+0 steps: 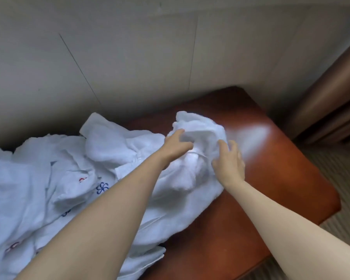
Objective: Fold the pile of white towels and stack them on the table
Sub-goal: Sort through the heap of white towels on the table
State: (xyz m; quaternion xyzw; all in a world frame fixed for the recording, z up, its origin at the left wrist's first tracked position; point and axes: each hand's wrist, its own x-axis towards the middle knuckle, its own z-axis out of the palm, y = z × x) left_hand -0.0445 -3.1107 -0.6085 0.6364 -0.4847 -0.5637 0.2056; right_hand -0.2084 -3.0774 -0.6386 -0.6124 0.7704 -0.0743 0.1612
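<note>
Two bare forearms reach in from bottom edge. Pile of white towels [49,178] sprawls over left part of brown table [271,168], count unclear, too tangled. Left hand [177,147] grasps bunched towel [200,130] at pile's far right end, fingers curled into it. Right hand [229,160] pinches same towel's right edge. Beige wall [129,57] behind.

Towel pile [49,178] crowds the table's [271,178] left; its right lies bare.
</note>
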